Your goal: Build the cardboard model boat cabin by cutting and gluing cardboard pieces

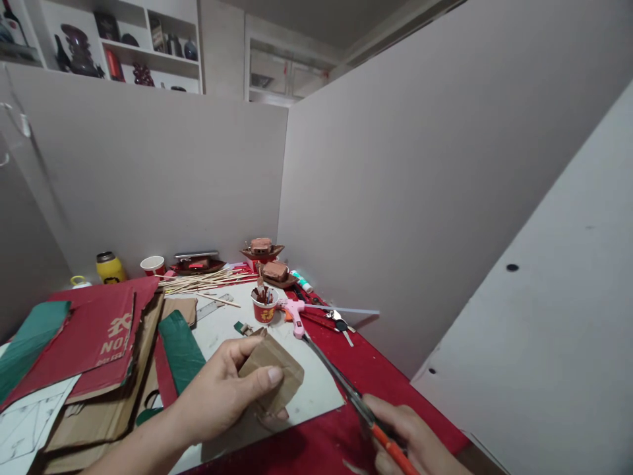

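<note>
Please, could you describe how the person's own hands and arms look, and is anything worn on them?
The left hand and right hand are bare, without gloves. The left forearm is also uncovered as far as it shows. No sleeve, watch, bracelet or ring can be seen, though some fingers are hidden. The left thumbnail looks short.

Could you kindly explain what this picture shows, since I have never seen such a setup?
There is no machine here: these are a person's two bare hands, seen by one camera worn on the head, looking forward and down. The left hand holds a piece of brown cardboard. The right hand holds an orange-handled tool with a long metal end. On the red-covered table lie a pink glue gun, a red paper cup, thin wooden sticks and red cardboard.
</note>
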Demonstrator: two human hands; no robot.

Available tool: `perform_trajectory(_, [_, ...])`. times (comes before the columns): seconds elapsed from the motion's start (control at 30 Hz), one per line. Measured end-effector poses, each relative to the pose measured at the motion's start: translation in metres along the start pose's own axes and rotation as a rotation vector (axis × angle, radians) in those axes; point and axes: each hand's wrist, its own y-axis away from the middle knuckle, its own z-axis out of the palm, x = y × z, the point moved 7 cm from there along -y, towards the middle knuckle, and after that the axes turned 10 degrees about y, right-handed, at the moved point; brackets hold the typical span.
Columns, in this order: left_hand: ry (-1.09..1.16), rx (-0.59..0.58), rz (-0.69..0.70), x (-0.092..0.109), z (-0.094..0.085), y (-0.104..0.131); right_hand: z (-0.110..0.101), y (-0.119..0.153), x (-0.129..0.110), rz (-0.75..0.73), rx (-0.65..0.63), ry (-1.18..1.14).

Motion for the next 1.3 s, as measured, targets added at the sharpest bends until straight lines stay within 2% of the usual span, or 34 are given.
perform_trajectory(0.07, [-0.036,0.009,-0.014,0.001,-0.001,0.001,-0.007,-0.006,-0.009,-0.006,-0.016,0.036])
perform_trajectory(0.17, [-0.097,0.029,-0.024,0.002,-0.004,0.002,-0.012,-0.022,-0.036,-0.048,-0.127,0.04])
perform_trajectory(0.27, [-0.161,0.027,-0.043,0.002,-0.004,0.004,-0.018,-0.039,-0.06,-0.063,-0.165,0.022])
perform_trajectory(0.37, [-0.227,0.026,-0.061,0.004,-0.002,0.006,-0.017,-0.046,-0.071,-0.054,-0.216,0.053])
perform_trajectory(0.5, [-0.318,-0.002,-0.067,0.012,0.006,0.009,-0.014,-0.046,-0.069,-0.041,-0.267,0.089])
perform_trajectory(0.67, [-0.309,-0.057,-0.115,0.018,0.017,0.01,-0.009,-0.047,-0.071,-0.101,-0.341,-0.022])
perform_trajectory(0.87, [-0.337,-0.039,-0.139,0.019,0.016,0.011,-0.012,-0.048,-0.076,-0.085,-0.336,0.002])
perform_trajectory(0.97, [-0.344,-0.041,-0.163,0.018,0.014,0.012,-0.008,-0.046,-0.071,-0.062,-0.38,0.038])
perform_trajectory(1.13, [-0.388,0.051,-0.053,0.028,0.006,0.01,-0.003,-0.045,-0.062,-0.055,-0.382,0.004])
perform_trajectory(1.3, [-0.319,0.106,0.027,0.03,0.002,0.007,-0.003,-0.044,-0.058,-0.046,-0.279,0.004])
